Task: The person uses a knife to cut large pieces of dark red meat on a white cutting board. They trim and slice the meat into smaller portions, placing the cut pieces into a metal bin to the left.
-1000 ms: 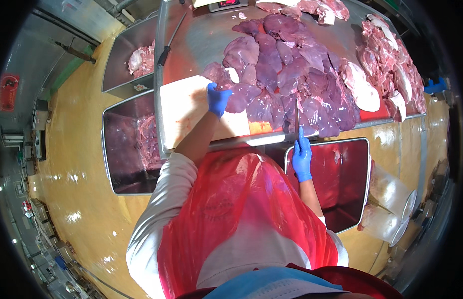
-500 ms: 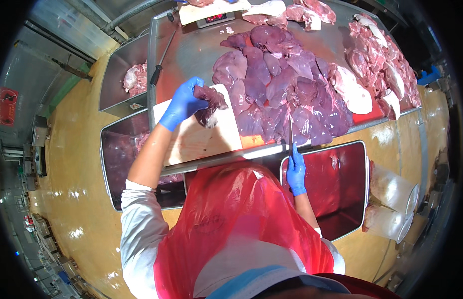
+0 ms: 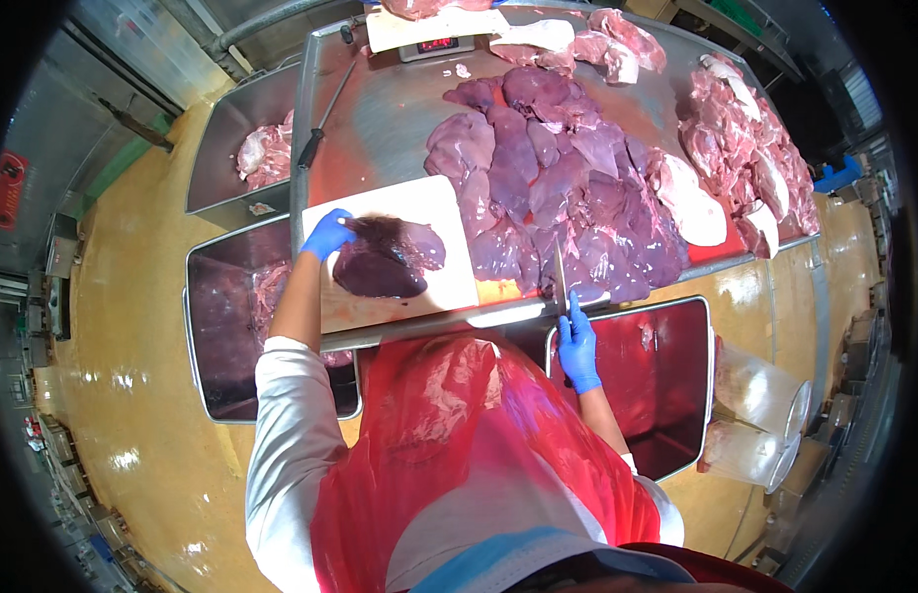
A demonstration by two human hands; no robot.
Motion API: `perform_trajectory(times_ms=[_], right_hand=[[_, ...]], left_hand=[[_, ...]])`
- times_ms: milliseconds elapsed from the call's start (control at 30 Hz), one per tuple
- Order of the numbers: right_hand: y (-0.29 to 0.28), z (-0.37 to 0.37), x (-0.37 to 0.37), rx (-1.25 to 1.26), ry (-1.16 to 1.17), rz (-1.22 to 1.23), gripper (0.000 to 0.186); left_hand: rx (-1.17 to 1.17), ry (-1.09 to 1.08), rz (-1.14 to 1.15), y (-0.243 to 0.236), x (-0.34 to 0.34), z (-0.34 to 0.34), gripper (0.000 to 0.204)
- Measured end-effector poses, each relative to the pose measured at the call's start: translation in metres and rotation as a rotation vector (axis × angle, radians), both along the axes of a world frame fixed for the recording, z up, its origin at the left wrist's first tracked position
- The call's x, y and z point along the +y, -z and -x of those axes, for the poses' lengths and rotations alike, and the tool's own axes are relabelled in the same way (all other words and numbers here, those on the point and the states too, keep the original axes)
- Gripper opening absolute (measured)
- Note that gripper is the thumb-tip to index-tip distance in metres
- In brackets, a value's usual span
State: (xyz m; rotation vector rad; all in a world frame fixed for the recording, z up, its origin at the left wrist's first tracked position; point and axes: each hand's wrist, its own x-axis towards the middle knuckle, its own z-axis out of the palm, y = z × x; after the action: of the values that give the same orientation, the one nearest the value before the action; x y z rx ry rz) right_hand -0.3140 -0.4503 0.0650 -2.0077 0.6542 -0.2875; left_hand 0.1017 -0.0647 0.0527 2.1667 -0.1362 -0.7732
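A dark purple liver [image 3: 380, 272] lies spread on the white cutting board [image 3: 399, 311], its upper part smeared by motion. My left hand [image 3: 327, 234], in a blue glove, is closed on the liver's upper left edge. In my right hand [image 3: 578, 348], also gloved in blue, is a knife [image 3: 561, 282], blade pointing up and away from me. That hand is just off the table's front edge, and the blade reaches over the front of a large heap of livers [image 3: 558, 178].
Cut meat [image 3: 741, 138] is piled along the table's right side. A sharpening steel [image 3: 325, 119] lies at the far left, near a scale [image 3: 437, 47]. Metal bins stand left [image 3: 217, 326] and right [image 3: 627, 385], below the table. Clear plastic tubs [image 3: 760, 395] are farther right.
The liver, earlier held up folded in my left hand, is now down and spread on the board. My left hand has moved left and lower. The knife stays in my right hand.
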Motion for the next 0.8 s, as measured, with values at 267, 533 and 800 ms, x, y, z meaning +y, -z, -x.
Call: perform_trajectory(times_ms=[267, 533, 800], right_hand=[[0.032, 0.002, 0.000, 0.001, 0.011, -0.018, 0.053], [-0.003, -0.025, 0.010, 0.010, -0.029, 0.129, 0.049], [0.007, -0.016, 0.004, 0.037, -0.046, 0.193, 0.051]], left_hand=[[-0.138, -0.175, -0.155, 0.018, -0.003, 0.057, 0.063], [-0.348, -0.237, -0.156, 0.032, -0.016, 0.069, 0.049], [-0.190, -0.400, 0.056, 0.086, 0.036, 0.039, 0.040]])
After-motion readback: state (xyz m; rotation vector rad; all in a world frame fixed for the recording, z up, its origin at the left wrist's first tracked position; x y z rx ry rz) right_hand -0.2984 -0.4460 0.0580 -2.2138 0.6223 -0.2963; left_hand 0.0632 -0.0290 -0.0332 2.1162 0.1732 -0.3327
